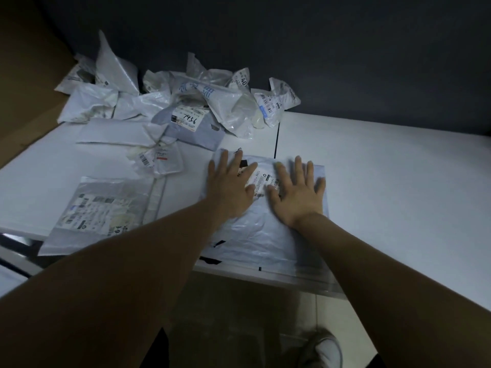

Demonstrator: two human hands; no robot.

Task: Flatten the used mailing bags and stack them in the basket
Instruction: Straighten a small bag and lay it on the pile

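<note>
Handwritten "7936" in dark marker on the white shipping label [189,118] of a grey mailing bag [198,130] in the heap at the back of the table [385,166].

"40" printed large on the label of a crumpled bag [240,81] at the top of the heap.

Barcodes on several other labels, digits too small to read.

Label [261,181] on the flat bag between the two hands: print blurred, not legible.

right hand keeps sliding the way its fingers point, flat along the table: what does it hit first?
The right hand points away, slightly left. Past the far edge of the mailing bag it presses, there is bare table, then probably the crumpled bag with the barcode label at the pile's right end. Depth is uncertain.
</note>
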